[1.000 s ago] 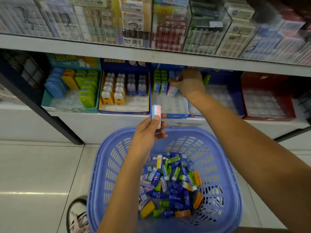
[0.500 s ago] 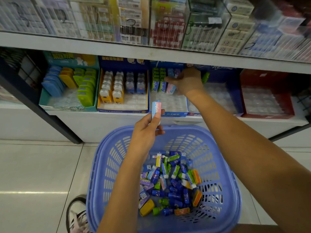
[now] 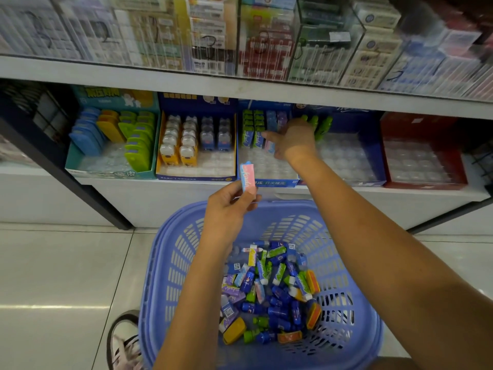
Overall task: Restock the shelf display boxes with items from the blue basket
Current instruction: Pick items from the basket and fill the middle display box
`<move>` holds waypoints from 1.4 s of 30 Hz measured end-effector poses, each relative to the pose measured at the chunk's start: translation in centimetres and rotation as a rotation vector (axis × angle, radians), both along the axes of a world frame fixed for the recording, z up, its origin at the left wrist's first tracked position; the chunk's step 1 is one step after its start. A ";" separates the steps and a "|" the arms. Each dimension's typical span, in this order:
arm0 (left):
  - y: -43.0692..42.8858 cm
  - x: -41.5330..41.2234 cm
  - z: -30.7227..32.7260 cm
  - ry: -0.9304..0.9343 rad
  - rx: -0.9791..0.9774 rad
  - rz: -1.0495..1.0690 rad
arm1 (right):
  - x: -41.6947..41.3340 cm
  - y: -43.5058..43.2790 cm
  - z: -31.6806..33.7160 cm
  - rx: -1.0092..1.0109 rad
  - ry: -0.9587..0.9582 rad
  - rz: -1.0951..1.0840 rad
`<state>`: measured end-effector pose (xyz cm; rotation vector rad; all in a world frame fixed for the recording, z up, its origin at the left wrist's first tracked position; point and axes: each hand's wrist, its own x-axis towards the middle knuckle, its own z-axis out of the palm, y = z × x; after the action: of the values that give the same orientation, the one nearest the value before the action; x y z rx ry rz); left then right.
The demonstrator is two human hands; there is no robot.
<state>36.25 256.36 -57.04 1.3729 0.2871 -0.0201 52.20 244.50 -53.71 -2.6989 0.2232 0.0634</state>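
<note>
Low on a shop wall runs a white shelf [image 3: 346, 192] with a row of display boxes on it, and shiny floor tiles [image 3: 53, 263] lie below. In the head view, the blue basket [image 3: 170, 263] sits close to the person, with a heap of small packs [image 3: 266, 289] in its bottom. The left hand [image 3: 229, 206] is above the basket's far rim. It pinches a pink and blue pack [image 3: 246, 177], which stands up tall with its long side going up and down. The middle display box [image 3: 274, 182] is just ahead of this pack and a little to the right. The box's back rows are full and its front slots are bare. The right hand [image 3: 293, 140] is already inside that box, so it is the nearer one. Its fingers [image 3: 266, 134] are on a pink pack [image 3: 270, 148] next to the green packs [image 3: 252, 134]. I cannot tell if they pinch it or only push it. I think the left hand's pack goes forward next, into a bare slot beside the pink one, kept standing up.
</note>
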 end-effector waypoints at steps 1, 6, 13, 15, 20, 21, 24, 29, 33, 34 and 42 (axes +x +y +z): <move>0.1 0.0 0.0 0.004 0.004 -0.006 | -0.2 0.0 0.3 0.003 0.018 0.011; 0.4 0.5 0.2 -0.006 0.091 0.023 | -4.5 -1.1 2.6 0.475 0.005 0.137; -2.4 1.2 1.2 -0.335 0.648 0.208 | -9.4 -1.1 2.7 0.702 0.028 0.166; -2.8 1.5 1.2 -0.383 0.677 0.204 | -8.9 -1.4 2.8 0.697 -0.028 0.163; -2.5 2.5 -1.1 -0.243 0.991 -0.228 | -5.3 -3.3 2.4 0.285 -0.268 0.241; -2.5 2.4 -1.6 -0.241 1.081 -0.290 | -4.6 -3.5 2.2 0.263 -0.284 0.248; -2.4 2.3 -2.6 -0.273 1.189 -0.332 | -2.9 -3.8 1.3 0.165 -0.272 0.311; -2.3 2.5 -3.0 -0.303 1.206 -0.316 | -1.8 -3.9 0.3 0.171 -0.197 0.379; -2.2 2.4 -3.2 -0.310 1.194 -0.321 | -1.2 -3.4 0.4 0.162 -0.093 0.400; -2.2 2.4 -3.2 -0.313 1.191 -0.319 | -1.2 -3.3 0.6 0.179 -0.081 0.407; -2.1 2.6 -3.4 -0.332 1.184 -0.322 | -2.3 -3.7 0.0 0.439 -0.138 0.240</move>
<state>38.83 254.28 -60.42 2.5465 -0.2732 0.1300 49.87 240.78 -53.74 -2.2669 -0.1440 -0.0029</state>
